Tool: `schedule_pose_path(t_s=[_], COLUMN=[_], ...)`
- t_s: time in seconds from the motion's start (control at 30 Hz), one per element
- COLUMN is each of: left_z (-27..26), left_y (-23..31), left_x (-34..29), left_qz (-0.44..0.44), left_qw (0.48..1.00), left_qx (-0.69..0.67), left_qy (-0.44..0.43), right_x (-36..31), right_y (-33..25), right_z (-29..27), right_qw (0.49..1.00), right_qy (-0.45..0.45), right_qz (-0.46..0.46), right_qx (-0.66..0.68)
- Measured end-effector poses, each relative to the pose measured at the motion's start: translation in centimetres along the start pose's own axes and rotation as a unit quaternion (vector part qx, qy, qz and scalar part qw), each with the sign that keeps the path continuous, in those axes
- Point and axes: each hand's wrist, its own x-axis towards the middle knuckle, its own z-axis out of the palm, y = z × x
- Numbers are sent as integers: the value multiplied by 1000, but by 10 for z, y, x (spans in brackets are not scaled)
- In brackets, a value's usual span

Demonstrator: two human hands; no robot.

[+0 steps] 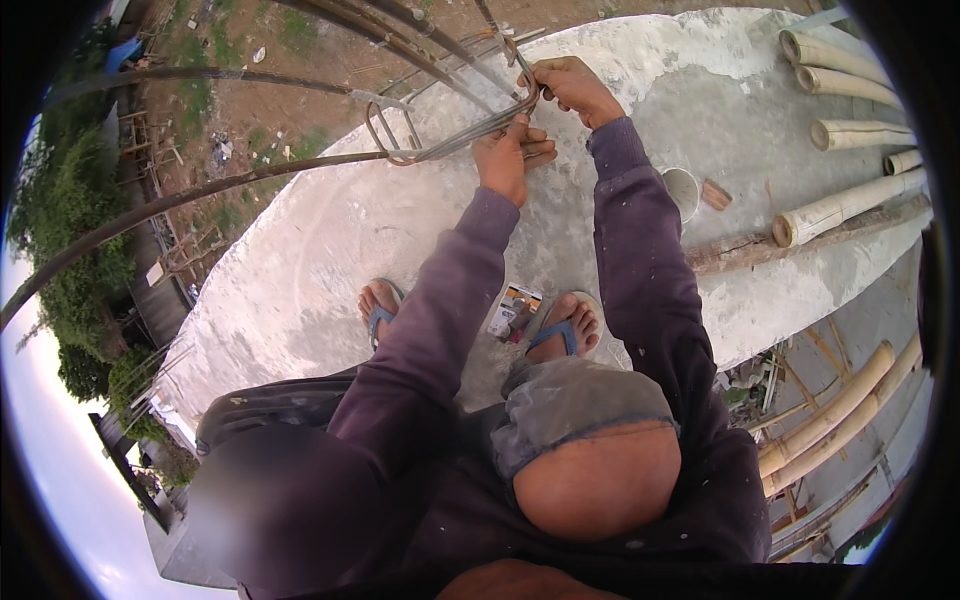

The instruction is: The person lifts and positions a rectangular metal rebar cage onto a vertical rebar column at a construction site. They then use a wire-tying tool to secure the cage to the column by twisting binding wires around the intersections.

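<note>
Several bent steel rebar stirrups (pixel 468 134) lie bunched together around long rusty bars at the far middle. My left hand (pixel 505 160) grips the bunch from the near side, its thumb against the bent corner and its other fingers curled beneath. Just beyond and to the right, my right hand (pixel 575 88) pinches the same corner with thumb and forefinger. Whether a thin wire is also between those fingertips is too small to tell. A separate stirrup end (pixel 392 135) sticks out to the left, beside a long rebar (pixel 200 190) that curves toward the left rim.
I squat on a pale concrete slab (pixel 300 270) with a drop to dirt ground on the left. A phone-like packet (pixel 515 311) lies between my sandalled feet. At right are a white bucket (pixel 682 193), a brick piece (pixel 715 195), bamboo poles (pixel 830 215) and a timber (pixel 725 255).
</note>
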Motion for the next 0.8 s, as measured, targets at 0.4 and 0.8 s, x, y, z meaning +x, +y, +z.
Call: schedule_pose_path(t_s=[0.4, 0.8], left_z=[-86, -149], left_y=[13, 113], left_x=[-45, 14], left_qz=[167, 245], left_qw=[955, 815], left_qx=[104, 514], left_qy=[221, 108], right_x=[-29, -17], right_y=[-35, -35], right_z=[28, 25], right_qw=[920, 956], right_qy=[225, 158], right_qz=[-98, -93], right_qx=[-307, -228])
